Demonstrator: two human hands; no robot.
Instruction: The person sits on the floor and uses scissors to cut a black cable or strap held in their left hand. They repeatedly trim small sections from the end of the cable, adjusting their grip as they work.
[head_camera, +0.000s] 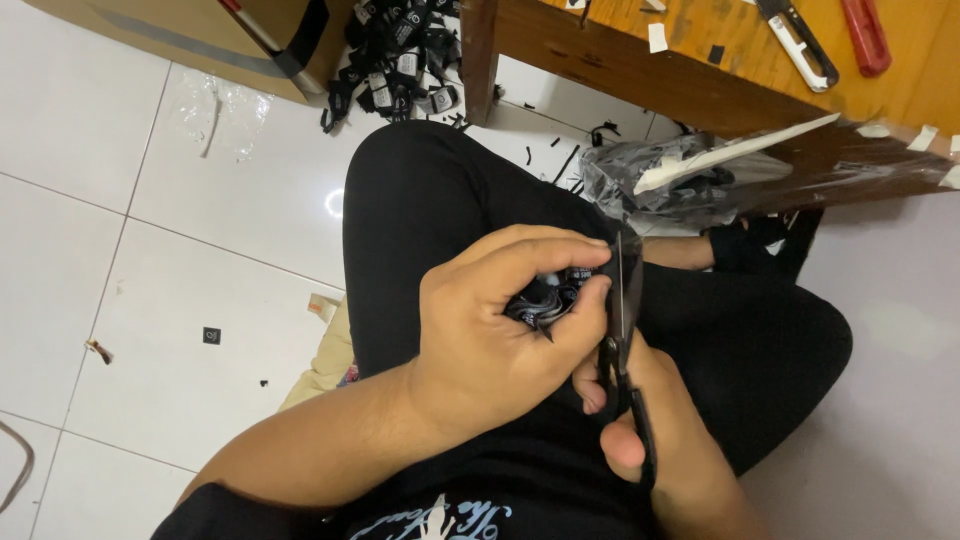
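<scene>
My left hand (500, 330) is curled over my lap, shut on a small bundle of black fabric labels (548, 298) with pale print. My right hand (650, 430) sits just right of it and grips black scissors (622, 330), whose blades point up beside the labels and touch the left fingertips. Both hands rest above my black trousers (420, 200). Most of the right hand is hidden behind the left hand and the scissors.
A wooden table (640, 70) stands at the top right with white thread snips (800, 45), a red tool (866, 35) and paper scraps. A black plastic bag (660, 180) hangs under it. A heap of black labels (395, 60) lies by a cardboard box (200, 35) on the white tiles.
</scene>
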